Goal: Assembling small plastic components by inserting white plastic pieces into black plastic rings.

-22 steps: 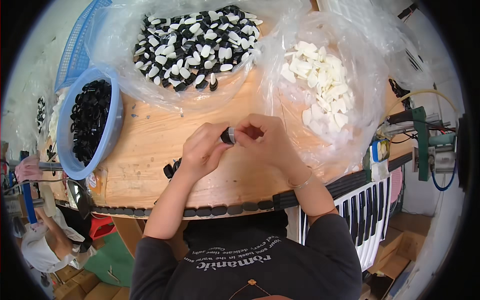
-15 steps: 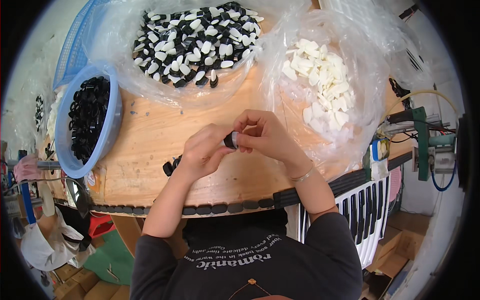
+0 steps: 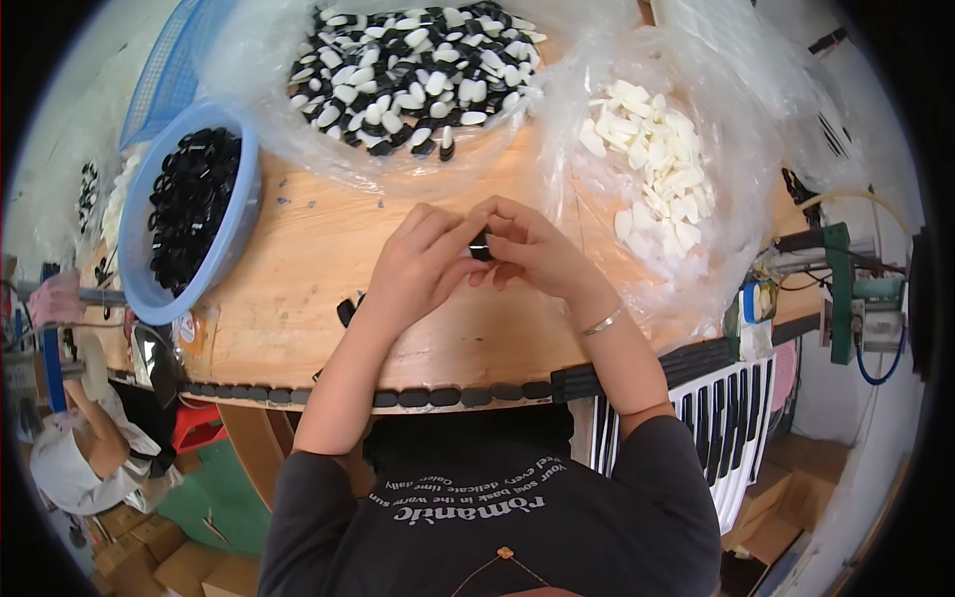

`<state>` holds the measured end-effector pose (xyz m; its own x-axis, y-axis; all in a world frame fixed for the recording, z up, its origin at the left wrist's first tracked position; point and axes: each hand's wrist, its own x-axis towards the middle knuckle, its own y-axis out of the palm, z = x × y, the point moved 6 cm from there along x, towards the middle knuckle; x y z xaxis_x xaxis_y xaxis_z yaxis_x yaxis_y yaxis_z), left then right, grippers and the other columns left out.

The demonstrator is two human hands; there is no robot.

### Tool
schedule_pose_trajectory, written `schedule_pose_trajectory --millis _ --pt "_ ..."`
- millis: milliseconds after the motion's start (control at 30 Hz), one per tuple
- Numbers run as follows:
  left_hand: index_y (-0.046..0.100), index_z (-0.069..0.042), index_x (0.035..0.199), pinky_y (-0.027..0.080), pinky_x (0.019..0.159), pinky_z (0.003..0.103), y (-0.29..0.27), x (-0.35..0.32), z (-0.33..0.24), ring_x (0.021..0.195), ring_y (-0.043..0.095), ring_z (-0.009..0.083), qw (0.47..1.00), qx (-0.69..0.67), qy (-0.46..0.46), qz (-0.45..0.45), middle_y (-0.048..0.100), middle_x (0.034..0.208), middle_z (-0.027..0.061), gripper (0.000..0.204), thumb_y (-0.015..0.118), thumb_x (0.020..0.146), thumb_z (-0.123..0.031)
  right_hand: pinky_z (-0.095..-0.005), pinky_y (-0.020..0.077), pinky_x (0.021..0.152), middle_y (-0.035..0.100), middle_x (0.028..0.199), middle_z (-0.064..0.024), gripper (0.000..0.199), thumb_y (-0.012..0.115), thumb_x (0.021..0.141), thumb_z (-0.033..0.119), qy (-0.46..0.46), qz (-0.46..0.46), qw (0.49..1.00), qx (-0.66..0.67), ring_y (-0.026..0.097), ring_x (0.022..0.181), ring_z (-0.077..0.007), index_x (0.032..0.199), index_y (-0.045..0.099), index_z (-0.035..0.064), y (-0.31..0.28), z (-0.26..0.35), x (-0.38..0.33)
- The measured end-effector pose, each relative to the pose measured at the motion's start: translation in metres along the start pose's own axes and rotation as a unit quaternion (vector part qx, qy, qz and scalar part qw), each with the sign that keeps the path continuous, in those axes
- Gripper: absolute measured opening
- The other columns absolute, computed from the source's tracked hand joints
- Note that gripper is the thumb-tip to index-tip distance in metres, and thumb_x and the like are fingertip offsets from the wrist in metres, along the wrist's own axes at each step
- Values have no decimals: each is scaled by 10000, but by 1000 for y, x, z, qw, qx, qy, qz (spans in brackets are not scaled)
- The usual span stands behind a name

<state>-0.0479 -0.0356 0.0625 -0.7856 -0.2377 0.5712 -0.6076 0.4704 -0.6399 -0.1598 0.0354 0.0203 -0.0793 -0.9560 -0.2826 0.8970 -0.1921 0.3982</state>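
A small black plastic part [image 3: 480, 245] is pinched between my two hands above the middle of the table. The fingers of my left hand [image 3: 423, 261] are closed against its left side. On the other side my right hand [image 3: 532, 247] grips it with thumb and fingertips. Fingers cover most of the part, so its full shape is hidden. Beside my left wrist, another black plastic part [image 3: 346, 310] lies on the wooden table [image 3: 269, 328].
At the far side, a clear plastic bag holds a heap of black-and-white pieces [image 3: 413, 85]. White pieces [image 3: 662, 149] fill another bag at right. A blue tub [image 3: 149, 303] of black parts stands left. A green-framed press [image 3: 838, 289] is at far right.
My hands have drawn closer around the black part, hiding the pale piece seen at its side before. The whole view has shifted slightly. At far left, another person's arm has come into view.
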Motion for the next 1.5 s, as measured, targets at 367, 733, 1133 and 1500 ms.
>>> schedule_pose_trajectory --millis 367,733,1133,1500 --pt "583 6 1169 467 644 284 -72 -105 29 755 573 217 936 92 -338 29 600 1004 131 429 686 753 11 -271 558 743 646 934 -115 294 577 915 114 -145 -121 980 -59 671 863 -193 1144 553 -68 -42 82 71" --pt "606 29 1007 472 656 349 -43 -109 43 757 583 330 938 14 -337 82 579 919 168 336 667 686 111 -270 496 595 674 682 -94 178 708 740 148 -33 -288 781 -553 628 595 -156 818 677 -9 -154 106 -28" --pt "605 2 1123 458 745 246 -6 5 18 820 561 157 971 -152 -183 6 611 989 77 320 614 806 46 -284 506 625 656 703 -109 126 706 724 81 -157 -360 771 -502 631 654 -177 802 671 -11 -146 57 -20" --pt "603 -22 1012 450 679 253 49 -14 18 747 516 143 945 -199 -201 162 572 857 59 299 617 736 91 -380 509 663 650 724 -162 106 676 712 78 -87 -319 750 -573 636 693 -290 798 682 16 -146 37 -6"
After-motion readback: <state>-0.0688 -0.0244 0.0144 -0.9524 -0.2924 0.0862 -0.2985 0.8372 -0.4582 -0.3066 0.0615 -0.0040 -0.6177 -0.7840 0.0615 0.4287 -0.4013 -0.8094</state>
